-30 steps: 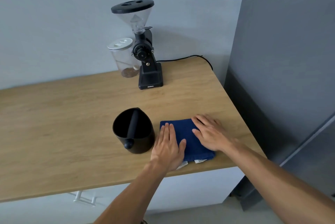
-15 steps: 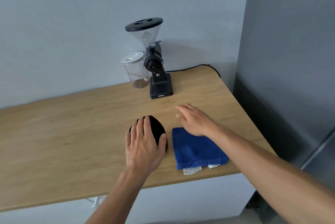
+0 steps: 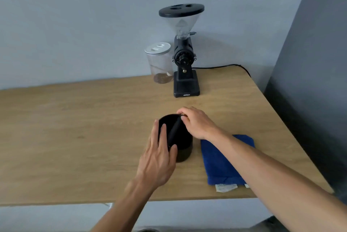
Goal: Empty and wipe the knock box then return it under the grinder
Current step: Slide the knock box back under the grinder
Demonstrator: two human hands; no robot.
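Gripping knock box [image 3: 185,142] | left hand [image 3: 159,160] wrapped its near side, right hand [image 3: 197,122] curled over far rim | wooden counter [image 3: 75,138] (grey wall [image 3: 75,25] behind), blue cloth [image 3: 219,162] beside

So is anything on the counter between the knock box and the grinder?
Nothing visible. The knock box sits between both hands, and the bare wooden counter runs clear to the grinder. The jar and blue cloth lie off to the sides.

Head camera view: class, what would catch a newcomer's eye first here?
Two bare hands close on a black knock box in the middle of the wooden counter: left hand on its near side, right hand on its far rim. A blue cloth lies beside it, and a black grinder stands by the wall.
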